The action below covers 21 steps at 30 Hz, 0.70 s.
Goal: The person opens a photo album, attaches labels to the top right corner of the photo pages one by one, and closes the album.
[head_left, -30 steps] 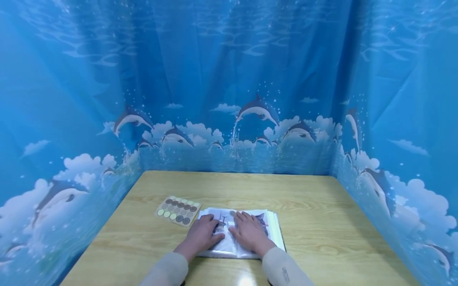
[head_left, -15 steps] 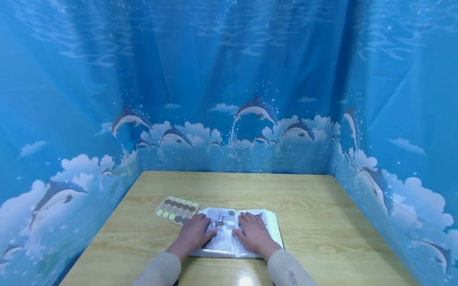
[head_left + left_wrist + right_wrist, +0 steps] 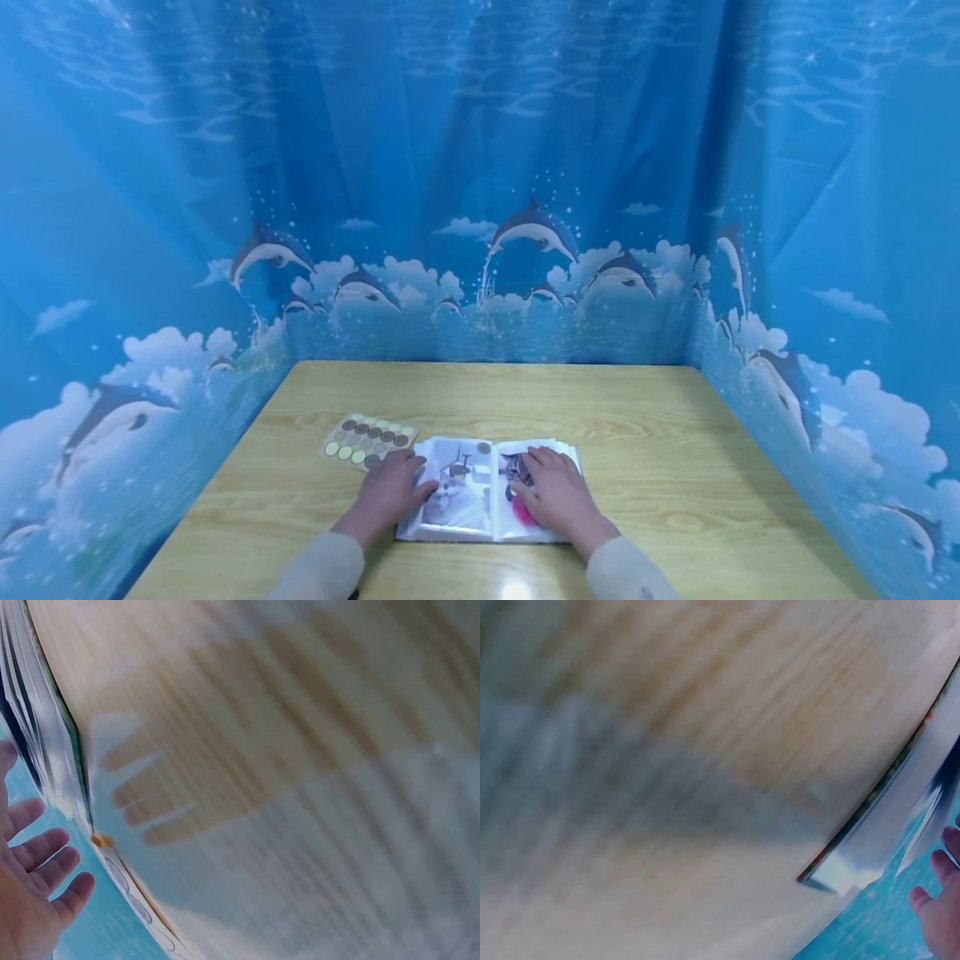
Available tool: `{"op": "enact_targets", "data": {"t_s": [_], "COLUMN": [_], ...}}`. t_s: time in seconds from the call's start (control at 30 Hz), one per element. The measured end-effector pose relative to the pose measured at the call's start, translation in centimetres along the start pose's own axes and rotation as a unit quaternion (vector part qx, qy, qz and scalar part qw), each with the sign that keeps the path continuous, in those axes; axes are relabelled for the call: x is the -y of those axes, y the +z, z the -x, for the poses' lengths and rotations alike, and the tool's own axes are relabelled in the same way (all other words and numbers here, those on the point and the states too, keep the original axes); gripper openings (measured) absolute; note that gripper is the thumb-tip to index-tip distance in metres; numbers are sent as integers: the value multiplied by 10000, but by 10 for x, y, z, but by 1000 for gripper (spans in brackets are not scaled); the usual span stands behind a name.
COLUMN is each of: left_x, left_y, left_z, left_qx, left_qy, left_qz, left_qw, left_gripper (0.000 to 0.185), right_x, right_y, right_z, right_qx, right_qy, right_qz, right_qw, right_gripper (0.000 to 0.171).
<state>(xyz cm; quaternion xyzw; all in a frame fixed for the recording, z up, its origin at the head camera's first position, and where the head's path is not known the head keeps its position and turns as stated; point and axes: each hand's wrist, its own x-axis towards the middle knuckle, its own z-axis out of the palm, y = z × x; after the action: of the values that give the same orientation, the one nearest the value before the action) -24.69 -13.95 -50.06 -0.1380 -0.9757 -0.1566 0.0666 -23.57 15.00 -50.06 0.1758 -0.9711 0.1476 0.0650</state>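
An open photo album (image 3: 459, 504) with clear sleeves lies on the table. Its left page carries a picture with a helicopter-like shape; a cat-like picture and a pink patch show on the right page. My left hand (image 3: 390, 490) is at the album's left edge, fingers extended. Over the outer part of the right page lies my right hand (image 3: 558, 493), its fingers straight and covering some of the picture. In the left wrist view the left hand (image 3: 41, 877) is spread beside the album's page edges (image 3: 56, 742). The right wrist view catches only part of the right hand (image 3: 941, 900).
A sheet of round stickers (image 3: 367, 439), dark, grey and pale green, lies just left of the album, partly behind my left hand. The wood-grain table (image 3: 645, 433) extends around both. Blue dolphin-print curtains (image 3: 480, 208) enclose its back and sides.
My hands have moved apart, the left toward the album's left edge and the right outward over the right page. More of both pictures now shows.
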Motion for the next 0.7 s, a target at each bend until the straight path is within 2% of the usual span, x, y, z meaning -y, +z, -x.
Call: {"op": "enact_targets", "data": {"t_s": [0.13, 0.37, 0.7], "left_x": [6, 19, 53], "left_y": [-1, -7, -28], "left_z": [-1, -1, -6], "left_qx": [-33, -56, -177], "left_qy": [-78, -30, -452], "left_qz": [79, -227, -129], "left_qw": [9999, 9997, 9987], "left_gripper": [56, 54, 63], "right_x": [-8, -15, -13], "right_y": [-4, -7, -12], "right_z": [8, 15, 24], "right_qx": [-136, -304, -448], "right_qy": [129, 245, 283], "right_qz": [28, -90, -167], "right_qw": [9998, 9992, 9985], "right_gripper": [61, 60, 60]}}
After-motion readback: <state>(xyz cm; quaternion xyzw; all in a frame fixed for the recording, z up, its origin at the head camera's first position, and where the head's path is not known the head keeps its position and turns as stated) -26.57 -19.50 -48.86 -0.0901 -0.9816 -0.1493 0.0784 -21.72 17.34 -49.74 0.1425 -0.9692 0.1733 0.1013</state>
